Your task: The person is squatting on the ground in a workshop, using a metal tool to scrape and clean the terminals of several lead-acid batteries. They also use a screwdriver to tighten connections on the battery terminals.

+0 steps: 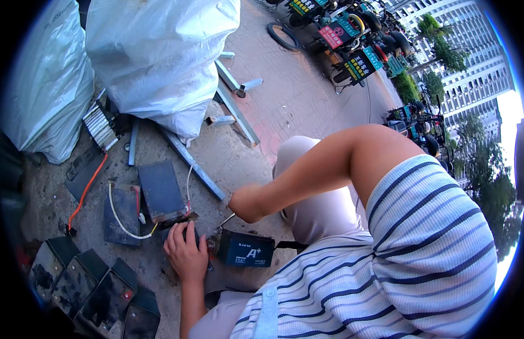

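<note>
My left hand (187,248) lies over a dark battery block (195,231), fingers bent across it and thumb at its side, covering most of it. My right hand (248,203) is closed in a fist above and to the right. From the fist a thin metal shaft, like a screwdriver (226,220), points toward the block; its handle is hidden. A black battery with a blue label (246,248) lies just right of my left hand. Beyond that hand are two flat dark battery blocks (160,189) (123,214) with a white wire (118,217) looping to a yellow end.
Several black open battery cases (95,288) stand at the lower left. An orange wire (87,189) runs from a metal plate stack (99,125). Large white sacks (160,51) and metal bars (194,164) lie beyond. Parked scooters (352,51) line the paving at the far right.
</note>
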### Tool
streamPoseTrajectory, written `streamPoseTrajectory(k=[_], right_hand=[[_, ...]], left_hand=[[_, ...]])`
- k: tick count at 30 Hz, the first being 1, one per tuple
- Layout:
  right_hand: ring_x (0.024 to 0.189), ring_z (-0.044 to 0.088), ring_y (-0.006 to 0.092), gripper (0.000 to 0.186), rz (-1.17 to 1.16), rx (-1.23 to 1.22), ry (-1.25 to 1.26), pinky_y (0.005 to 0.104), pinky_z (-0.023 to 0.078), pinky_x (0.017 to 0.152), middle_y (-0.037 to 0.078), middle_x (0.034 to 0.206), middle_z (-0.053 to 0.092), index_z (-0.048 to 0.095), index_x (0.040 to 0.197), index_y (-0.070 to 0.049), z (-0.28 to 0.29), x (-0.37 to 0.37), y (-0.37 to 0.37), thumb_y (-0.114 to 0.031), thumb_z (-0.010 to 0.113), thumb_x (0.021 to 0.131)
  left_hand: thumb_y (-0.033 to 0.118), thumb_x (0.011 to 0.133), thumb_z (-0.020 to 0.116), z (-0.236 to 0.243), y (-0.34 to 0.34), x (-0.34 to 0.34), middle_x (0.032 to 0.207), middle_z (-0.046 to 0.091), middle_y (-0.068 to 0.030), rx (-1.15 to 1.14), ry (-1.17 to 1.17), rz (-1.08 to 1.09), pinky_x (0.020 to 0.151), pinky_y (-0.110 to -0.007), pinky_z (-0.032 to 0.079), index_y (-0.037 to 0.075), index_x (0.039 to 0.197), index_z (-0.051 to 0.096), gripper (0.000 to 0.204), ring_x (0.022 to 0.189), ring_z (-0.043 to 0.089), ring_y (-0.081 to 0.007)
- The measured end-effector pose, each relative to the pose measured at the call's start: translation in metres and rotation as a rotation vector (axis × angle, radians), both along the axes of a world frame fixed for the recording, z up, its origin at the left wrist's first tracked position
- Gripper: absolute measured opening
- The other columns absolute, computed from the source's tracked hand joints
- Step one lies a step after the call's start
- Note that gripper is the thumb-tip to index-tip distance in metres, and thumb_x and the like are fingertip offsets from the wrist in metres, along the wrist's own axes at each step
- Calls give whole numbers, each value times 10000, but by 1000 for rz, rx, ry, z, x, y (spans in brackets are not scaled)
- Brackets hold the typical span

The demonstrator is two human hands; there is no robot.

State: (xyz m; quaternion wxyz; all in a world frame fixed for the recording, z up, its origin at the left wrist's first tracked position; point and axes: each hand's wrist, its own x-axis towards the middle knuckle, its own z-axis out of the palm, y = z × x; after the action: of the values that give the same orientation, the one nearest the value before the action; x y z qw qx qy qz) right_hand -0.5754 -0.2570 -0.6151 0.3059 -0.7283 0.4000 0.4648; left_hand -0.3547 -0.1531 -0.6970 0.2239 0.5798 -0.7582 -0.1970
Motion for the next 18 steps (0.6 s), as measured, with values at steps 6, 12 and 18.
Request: streamPoseTrajectory(k=[6, 12, 18], right_hand=[[941, 696, 421, 255, -128, -9, -22, 511, 572, 773, 217, 957, 709, 658, 1118, -25, 10, -18, 25, -94, 542, 903], [938, 693, 422, 218, -268, 2, -52, 516, 572, 761, 228, 947, 696, 624, 1093, -25, 17, -23, 19, -89, 535, 905], [928, 700, 420, 212, -303, 57, 14, 510, 574, 740, 224, 950, 699, 616, 1078, -14, 17, -5, 5, -86, 543, 893]], left_hand=[[292, 864, 741, -3, -2, 0, 1309, 561, -74, 30, -59, -31, 1046, -500, 380, 116, 1293, 616, 481, 1309, 493, -292], [302, 889, 719, -2, -4, -1, 1346, 542, -65, 70, -134, -64, 1047, -484, 373, 125, 1337, 583, 501, 1347, 468, -268], [287, 911, 694, -1, -3, -1, 1348, 546, -57, 102, -121, -51, 1056, -476, 368, 130, 1347, 580, 477, 1344, 472, -255]])
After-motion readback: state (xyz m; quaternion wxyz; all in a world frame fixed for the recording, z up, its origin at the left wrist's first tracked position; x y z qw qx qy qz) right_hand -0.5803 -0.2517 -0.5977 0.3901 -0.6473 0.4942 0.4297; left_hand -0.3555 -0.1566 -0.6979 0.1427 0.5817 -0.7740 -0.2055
